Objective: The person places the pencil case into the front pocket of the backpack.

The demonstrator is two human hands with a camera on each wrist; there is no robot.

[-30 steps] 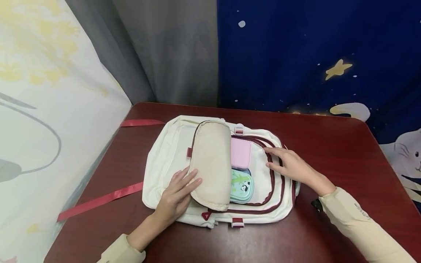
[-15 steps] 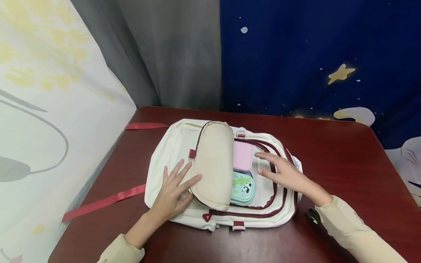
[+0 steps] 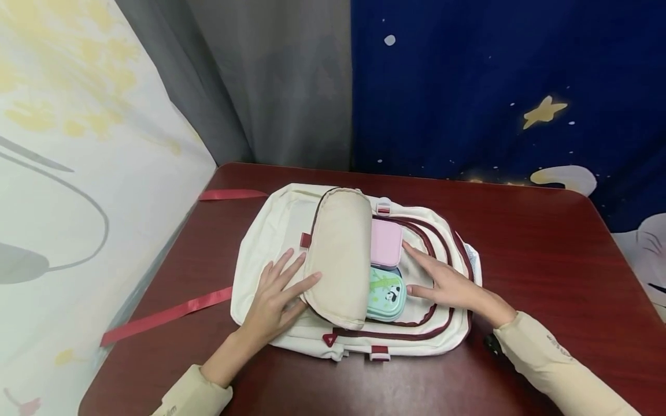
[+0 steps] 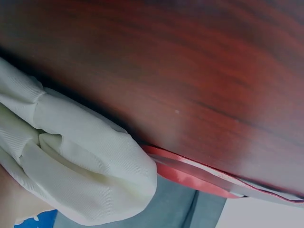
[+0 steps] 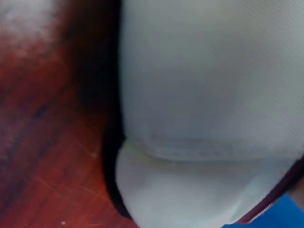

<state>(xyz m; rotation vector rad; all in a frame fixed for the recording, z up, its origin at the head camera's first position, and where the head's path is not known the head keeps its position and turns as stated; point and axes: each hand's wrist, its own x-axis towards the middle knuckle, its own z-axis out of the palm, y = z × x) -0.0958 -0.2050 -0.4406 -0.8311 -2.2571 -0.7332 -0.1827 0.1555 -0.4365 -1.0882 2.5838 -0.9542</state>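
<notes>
A cream backpack [image 3: 260,254] with dark red zips lies flat on the table in the head view. Its front pocket flap [image 3: 340,260] is folded back to the left. My left hand [image 3: 273,303] rests with spread fingers at the flap's left edge, one fingertip on the flap. Partly under the flap lie a pink case [image 3: 386,242] and a mint green case with a panda [image 3: 385,294]. From the right my right hand [image 3: 450,283] reaches over the pocket, its index fingertip by the pink case and its thumb by the green one. Cream fabric of the backpack fills much of both wrist views.
Red straps [image 3: 169,315] trail from the backpack's left end across the dark red wooden table [image 3: 536,248]. A small black object [image 3: 492,344] lies by the right sleeve. Grey and blue curtains [image 3: 447,86] hang behind the table.
My right hand has moved left from the pocket's zipped edge to the two cases. My left hand has slid slightly left on the flap, its fingers spreading wider. The view has shifted a little.
</notes>
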